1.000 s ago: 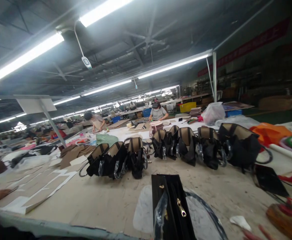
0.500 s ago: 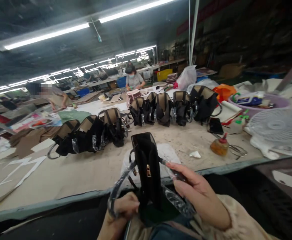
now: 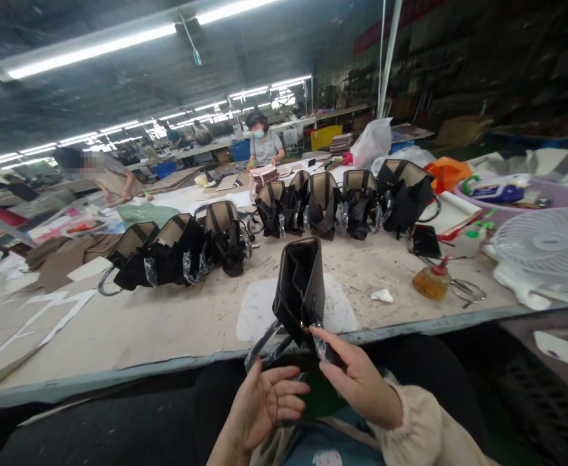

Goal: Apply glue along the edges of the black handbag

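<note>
Long tube lights (image 3: 89,52) are glowing over a wide workshop hall, and 2 other people (image 3: 264,145) are working at tables farther back. The near table (image 3: 167,336) is carrying a row of black-and-tan bags (image 3: 322,204) standing along its middle. A white fan (image 3: 546,249) is lying at its right end, with an amber bottle (image 3: 429,281) and scissors (image 3: 465,291) just beside it. A pale sheet (image 3: 259,310) is lying near the front edge.

Over that front edge the person is holding up a black bag (image 3: 300,288), mouth upward and leaning slightly. The right hand (image 3: 356,382) is pinching it at the bottom, its grip narrow, thumb and fingertips closing on the lower edge by the plastic-wrapped handle (image 3: 264,340). The left hand (image 3: 264,404) is hovering just below that handle, palm up, its grip wide and loose, fingers half curled around nothing. I cannot tell whether it is touching the handle.
</note>
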`<state>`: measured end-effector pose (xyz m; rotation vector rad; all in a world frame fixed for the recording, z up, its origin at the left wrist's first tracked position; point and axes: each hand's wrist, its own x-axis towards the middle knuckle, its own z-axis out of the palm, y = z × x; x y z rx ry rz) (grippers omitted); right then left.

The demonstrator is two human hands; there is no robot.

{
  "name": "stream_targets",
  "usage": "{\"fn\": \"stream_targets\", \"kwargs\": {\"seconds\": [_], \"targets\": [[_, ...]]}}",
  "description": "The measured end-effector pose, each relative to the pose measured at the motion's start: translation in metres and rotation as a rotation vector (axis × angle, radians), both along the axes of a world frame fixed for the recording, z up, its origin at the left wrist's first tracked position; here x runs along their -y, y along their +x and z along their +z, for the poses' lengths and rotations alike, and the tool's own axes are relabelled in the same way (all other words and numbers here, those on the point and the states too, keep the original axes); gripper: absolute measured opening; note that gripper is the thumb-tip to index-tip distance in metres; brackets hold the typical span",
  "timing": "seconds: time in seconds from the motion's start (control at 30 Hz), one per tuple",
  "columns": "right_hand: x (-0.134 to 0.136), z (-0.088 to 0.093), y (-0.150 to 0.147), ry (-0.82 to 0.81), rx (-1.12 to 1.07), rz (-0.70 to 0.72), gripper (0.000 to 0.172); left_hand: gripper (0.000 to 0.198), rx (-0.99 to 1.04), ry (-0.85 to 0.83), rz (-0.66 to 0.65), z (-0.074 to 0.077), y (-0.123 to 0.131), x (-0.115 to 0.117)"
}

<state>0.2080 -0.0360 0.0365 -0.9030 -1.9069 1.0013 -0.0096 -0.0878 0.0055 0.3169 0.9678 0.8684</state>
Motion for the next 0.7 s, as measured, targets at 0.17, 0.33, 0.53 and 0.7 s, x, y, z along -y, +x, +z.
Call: {"fn": "stream_targets", "kwargs": {"seconds": [0.17,0.33,0.53,0.7], "targets": [[0.004,-0.007,0.007,-0.026,0.042,0.082,0.057,0.027,-0.230,0.397,0.300,0.032,0.023,-0.015],[0.002,-0.010,0.004,0.004,-0.008,0.060,0.057,0.023,-1.030,1.013,0.264,0.068,0.032,-0.056],[-0.006,-0.020,0.016,0.010,-0.026,-0.109,0.042,0.025,-1.507,1.342,0.422,0.052,0.018,-0.077],[-0.010,-0.026,0.016,-0.097,-0.110,-0.165,0.040,0.016,-1.281,1.249,0.329,0.012,0.043,-0.044]]}}
